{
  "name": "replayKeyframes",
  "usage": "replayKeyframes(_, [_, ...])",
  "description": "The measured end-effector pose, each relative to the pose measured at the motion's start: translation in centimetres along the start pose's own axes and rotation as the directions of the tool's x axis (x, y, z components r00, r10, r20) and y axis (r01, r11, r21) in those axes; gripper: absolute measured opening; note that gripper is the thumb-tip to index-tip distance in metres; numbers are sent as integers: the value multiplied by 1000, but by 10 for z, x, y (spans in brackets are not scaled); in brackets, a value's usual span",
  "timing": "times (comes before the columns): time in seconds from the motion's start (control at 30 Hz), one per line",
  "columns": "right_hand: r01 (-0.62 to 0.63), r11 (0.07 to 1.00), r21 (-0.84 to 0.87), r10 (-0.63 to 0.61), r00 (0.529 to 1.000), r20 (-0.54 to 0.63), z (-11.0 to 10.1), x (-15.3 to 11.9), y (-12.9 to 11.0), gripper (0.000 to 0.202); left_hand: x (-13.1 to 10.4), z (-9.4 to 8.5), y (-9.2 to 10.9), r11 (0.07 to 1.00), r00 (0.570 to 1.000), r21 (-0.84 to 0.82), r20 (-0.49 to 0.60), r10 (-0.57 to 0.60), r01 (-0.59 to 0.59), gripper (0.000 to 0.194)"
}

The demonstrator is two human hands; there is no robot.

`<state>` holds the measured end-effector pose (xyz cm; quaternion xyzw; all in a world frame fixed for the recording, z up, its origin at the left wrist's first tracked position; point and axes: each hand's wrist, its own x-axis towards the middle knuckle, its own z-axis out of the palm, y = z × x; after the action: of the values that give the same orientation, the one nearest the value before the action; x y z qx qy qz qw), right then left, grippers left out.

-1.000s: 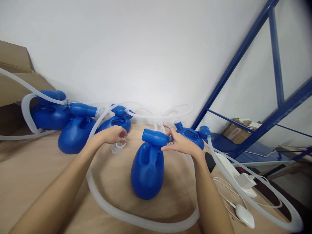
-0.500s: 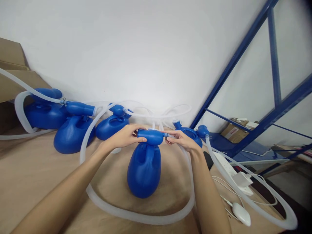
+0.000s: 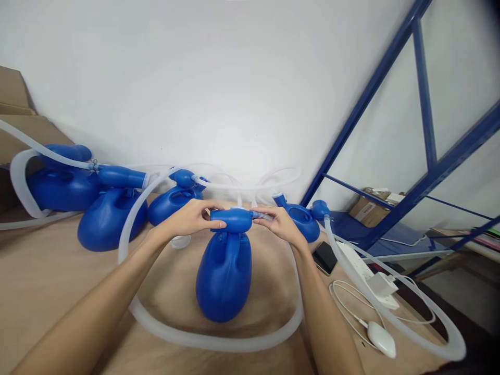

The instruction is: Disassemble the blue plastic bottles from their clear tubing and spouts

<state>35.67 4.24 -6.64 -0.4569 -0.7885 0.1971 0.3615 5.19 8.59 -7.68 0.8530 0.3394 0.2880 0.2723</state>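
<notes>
Clasps the wide left end of a blue spout [image 3: 232,221] with the left hand [image 3: 192,216], half curled, with the thumb across the near side and the fingers bent toward the far side. Pinches the narrow connector [image 3: 255,214] at the right end of the spout with the right hand [image 3: 278,223], closed down tightly to thumb and fingertips; hard to make out the exact contact at this size. Sits crosswise at the top of the near blue bottle [image 3: 224,278], in the middle of the table [image 3: 70,297], bordered left, near and right by a translucent tube [image 3: 219,342]. Comes to five blue bottles in all: one between the forearms, three to the far left, one to the far right. Adds up further to one clear cap [image 3: 180,242] near the left hand, and, on the right, one black phone [image 3: 325,258], one white power strip [image 3: 358,264] and one white mouse-like device [image 3: 380,338].
</notes>
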Motion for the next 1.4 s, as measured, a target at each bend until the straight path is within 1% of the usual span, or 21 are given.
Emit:
replayKeyframes(0.07, [22, 998, -66, -25, 999, -41, 2, -2, -1, 33, 0, 0, 1, 1000, 1000, -21, 7, -2, 2, 67])
replayKeyframes(0.2, [80, 990, -118, -86, 995, -52, 3, -3, -1, 35, 0, 0, 3, 999, 1000, -37, 13, -3, 3, 64])
replayKeyframes(0.33, [44, 996, -74, -51, 994, -95, 3, -2, -4, 33, -1, -1, 4, 999, 1000, -38, 21, -10, 11, 65])
replayKeyframes(0.4, [41, 999, -34, -44, 996, -76, 3, -2, -2, 33, -2, -1, 3, 998, 999, -56, 34, -19, 21, 65])
replayKeyframes(0.47, [38, 998, 55, -37, 999, -12, 3, -2, 7, 38, -1, -1, 2, 997, 999, -72, 42, -22, 25, 62])
replayKeyframes(0.5, [18, 992, 126, -21, 999, 23, 3, -2, 15, 43, -1, -1, 1, 997, 999, -76, 41, -18, 21, 61])
replayKeyframes(0.57, [-57, 952, 300, 35, 997, 75, 6, -2, 34, 53, 0, 0, 0, 997, 1000, -76, 31, -3, 5, 59])
replayKeyframes(0.63, [-122, 879, 460, 98, 992, 75, 8, -3, 50, 60, 0, 0, 1, 998, 1000, -66, 27, 3, -1, 58])
replayKeyframes(0.67, [-126, 856, 502, 111, 992, 59, 8, -3, 55, 59, -1, 0, 2, 998, 1000, -61, 27, -2, 3, 58])
replayKeyframes(0.7, [-113, 855, 506, 106, 993, 43, 7, -3, 56, 55, -1, -1, 3, 998, 1000, -55, 28, -7, 9, 60])
replayKeyframes(0.73, [-90, 878, 470, 83, 996, 37, 5, -3, 54, 51, -1, -1, 4, 999, 999, -49, 31, -9, 10, 61])
replayKeyframes(0.8, [-34, 946, 321, 13, 998, 65, 1, -3, 39, 49, -2, -1, 8, 1000, 999, -30, 36, 3, -2, 64])
replayKeyframes(0.9, [28, 995, 97, -40, 992, 120, -3, -3, 5, 70, -3, -1, 11, 1000, 999, 12, 33, 25, -25, 67])
replayKeyframes(0.97, [24, 998, -50, -16, 989, 150, -1, -2, -16, 79, -3, 1, 12, 999, 999, 36, 29, 28, -29, 69])
replayKeyframes(1.07, [-18, 976, -218, 53, 986, 157, 6, 0, -33, 75, -2, 7, 9, 984, 996, 156, 17, 83, -84, 78])
replayKeyframes(1.13, [-50, 963, -266, 90, 986, 140, 10, 1, -35, 66, 0, 12, 6, 958, 993, 267, -25, 114, -104, 81])
replayKeyframes(1.2, [-83, 961, -264, 117, 986, 115, 14, 3, -31, 58, 2, 18, 2, 939, 988, 327, -75, 134, -102, 81])
replayKeyframes(1.3, [-90, 977, -191, 101, 993, 53, 20, 3, -21, 51, 4, 23, -4, 934, 977, 332, -113, 181, -134, 77])
replayKeyframes(1.4, [-42, 987, -157, 36, 999, -38, 27, 4, -9, 44, 4, 24, -7, 935, 968, 320, -142, 209, -155, 75])
